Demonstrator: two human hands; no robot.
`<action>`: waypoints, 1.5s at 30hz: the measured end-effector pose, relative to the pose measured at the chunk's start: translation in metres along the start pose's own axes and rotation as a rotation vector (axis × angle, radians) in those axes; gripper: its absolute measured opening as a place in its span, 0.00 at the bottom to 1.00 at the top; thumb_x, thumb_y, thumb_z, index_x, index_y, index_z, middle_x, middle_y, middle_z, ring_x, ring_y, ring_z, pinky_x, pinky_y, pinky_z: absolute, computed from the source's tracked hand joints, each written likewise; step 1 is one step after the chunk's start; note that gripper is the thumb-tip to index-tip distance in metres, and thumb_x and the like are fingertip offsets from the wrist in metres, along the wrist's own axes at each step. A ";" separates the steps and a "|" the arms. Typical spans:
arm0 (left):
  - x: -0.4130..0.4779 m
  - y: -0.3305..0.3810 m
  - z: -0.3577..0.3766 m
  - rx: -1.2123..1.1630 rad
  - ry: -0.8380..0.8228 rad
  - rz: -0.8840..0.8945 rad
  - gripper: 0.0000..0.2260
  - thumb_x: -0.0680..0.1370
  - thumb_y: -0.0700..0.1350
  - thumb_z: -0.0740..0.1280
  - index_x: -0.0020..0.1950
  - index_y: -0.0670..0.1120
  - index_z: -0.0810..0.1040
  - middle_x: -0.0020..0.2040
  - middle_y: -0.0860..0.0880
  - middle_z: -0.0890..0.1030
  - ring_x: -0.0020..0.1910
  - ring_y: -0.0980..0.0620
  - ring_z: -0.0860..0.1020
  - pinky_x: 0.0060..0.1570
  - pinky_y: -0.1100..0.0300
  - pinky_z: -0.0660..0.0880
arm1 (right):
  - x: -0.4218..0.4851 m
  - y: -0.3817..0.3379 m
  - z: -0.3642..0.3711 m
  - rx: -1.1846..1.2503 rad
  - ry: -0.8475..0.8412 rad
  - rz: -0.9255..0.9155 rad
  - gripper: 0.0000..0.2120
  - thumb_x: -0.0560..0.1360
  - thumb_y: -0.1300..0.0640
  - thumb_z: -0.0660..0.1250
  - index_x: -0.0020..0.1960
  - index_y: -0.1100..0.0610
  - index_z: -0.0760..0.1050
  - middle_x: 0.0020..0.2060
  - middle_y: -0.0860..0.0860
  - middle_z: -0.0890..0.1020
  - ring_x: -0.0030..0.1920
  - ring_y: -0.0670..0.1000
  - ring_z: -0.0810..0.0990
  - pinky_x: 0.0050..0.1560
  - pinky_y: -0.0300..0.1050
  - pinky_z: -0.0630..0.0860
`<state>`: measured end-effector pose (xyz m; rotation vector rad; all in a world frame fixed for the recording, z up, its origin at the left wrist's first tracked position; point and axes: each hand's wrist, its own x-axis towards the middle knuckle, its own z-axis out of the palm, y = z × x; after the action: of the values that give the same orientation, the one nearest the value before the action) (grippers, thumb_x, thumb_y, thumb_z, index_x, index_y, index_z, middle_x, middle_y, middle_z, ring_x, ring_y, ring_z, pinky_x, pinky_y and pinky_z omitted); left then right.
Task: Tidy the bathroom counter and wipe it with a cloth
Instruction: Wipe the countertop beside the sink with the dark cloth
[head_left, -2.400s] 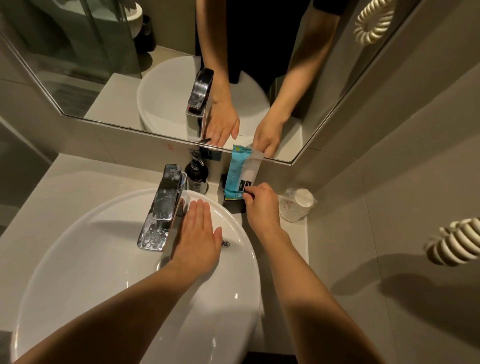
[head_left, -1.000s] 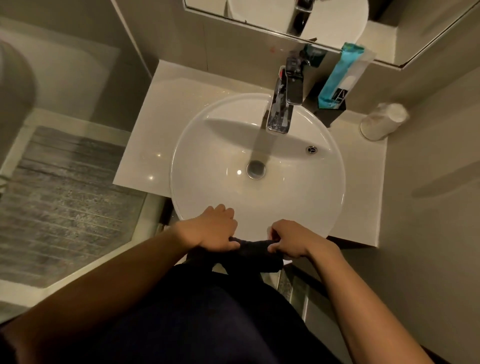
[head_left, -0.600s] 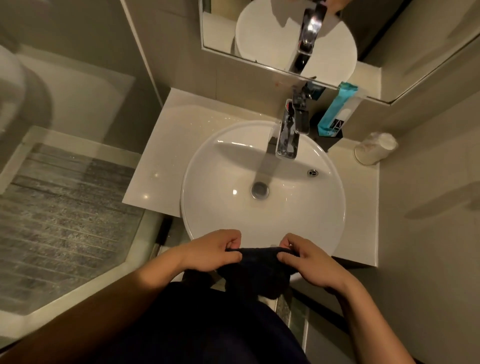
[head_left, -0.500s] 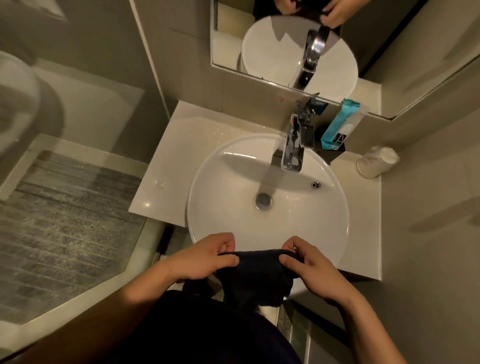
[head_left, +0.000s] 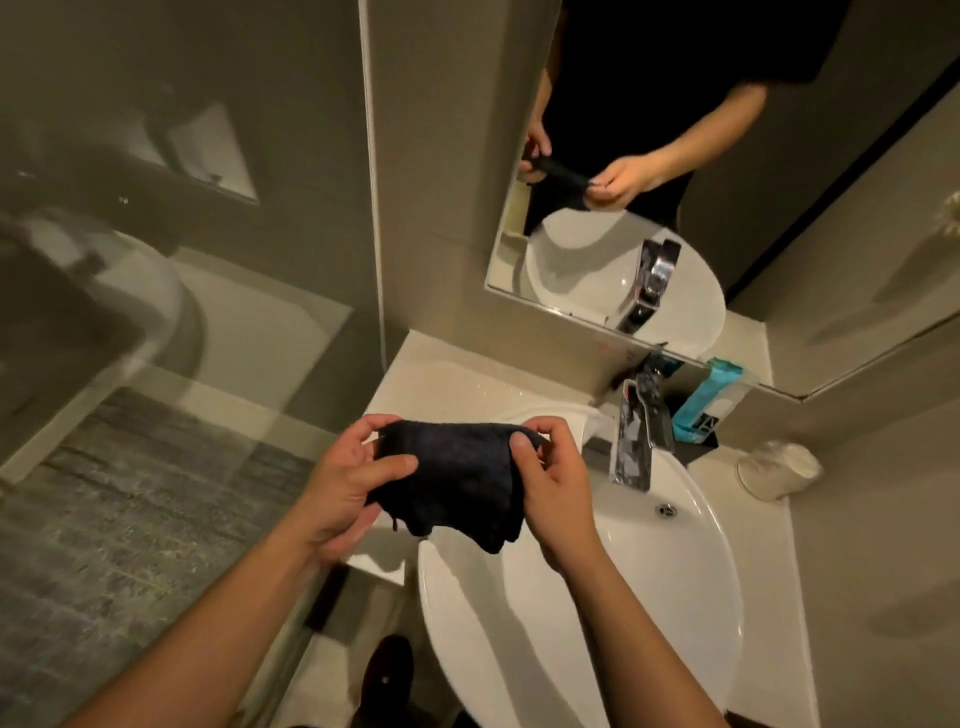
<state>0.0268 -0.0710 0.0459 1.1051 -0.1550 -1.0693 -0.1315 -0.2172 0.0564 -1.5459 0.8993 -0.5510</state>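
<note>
A dark folded cloth (head_left: 457, 478) hangs in the air above the left part of the white basin (head_left: 649, 597). My left hand (head_left: 348, 488) pinches its left edge and my right hand (head_left: 556, 488) pinches its right edge. The pale counter (head_left: 447, 379) runs around the basin. Against the mirror at the back right leans a blue packet (head_left: 701, 410) on a black holder. A wrapped cup (head_left: 779, 467) lies on its side at the counter's right end.
A chrome tap (head_left: 636, 447) stands at the back of the basin, with a small dark bottle (head_left: 657, 371) behind it. The mirror (head_left: 675, 156) shows my hands and the cloth. A glass shower screen and a grey tiled floor (head_left: 130, 493) lie to the left.
My two hands have lifted the dark cloth from waist height up over the basin's left side. The view has swung up and left. Earlier my right hand stood the blue packet against the mirror.
</note>
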 end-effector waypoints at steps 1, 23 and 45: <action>0.010 0.009 0.000 0.013 0.035 0.031 0.23 0.68 0.30 0.73 0.61 0.41 0.74 0.49 0.41 0.84 0.48 0.45 0.83 0.44 0.55 0.82 | 0.012 -0.003 0.008 -0.017 0.014 -0.018 0.02 0.82 0.56 0.63 0.51 0.50 0.73 0.40 0.54 0.79 0.38 0.46 0.75 0.37 0.42 0.72; 0.279 0.011 -0.053 0.680 0.355 0.071 0.27 0.76 0.39 0.72 0.74 0.45 0.69 0.63 0.51 0.74 0.58 0.52 0.75 0.55 0.58 0.72 | 0.250 0.084 0.075 -0.403 0.084 0.231 0.18 0.82 0.55 0.63 0.67 0.65 0.72 0.62 0.63 0.81 0.61 0.65 0.79 0.61 0.52 0.75; 0.297 -0.067 -0.072 1.966 -0.162 0.342 0.37 0.75 0.74 0.50 0.80 0.60 0.53 0.82 0.54 0.55 0.81 0.47 0.45 0.77 0.39 0.44 | 0.107 0.136 0.037 -1.103 0.175 0.168 0.36 0.83 0.39 0.43 0.82 0.60 0.38 0.82 0.55 0.40 0.82 0.53 0.38 0.80 0.49 0.38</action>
<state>0.1824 -0.2528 -0.1555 2.5108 -1.7107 -0.4101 -0.0715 -0.2796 -0.0977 -2.3729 1.5969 -0.0170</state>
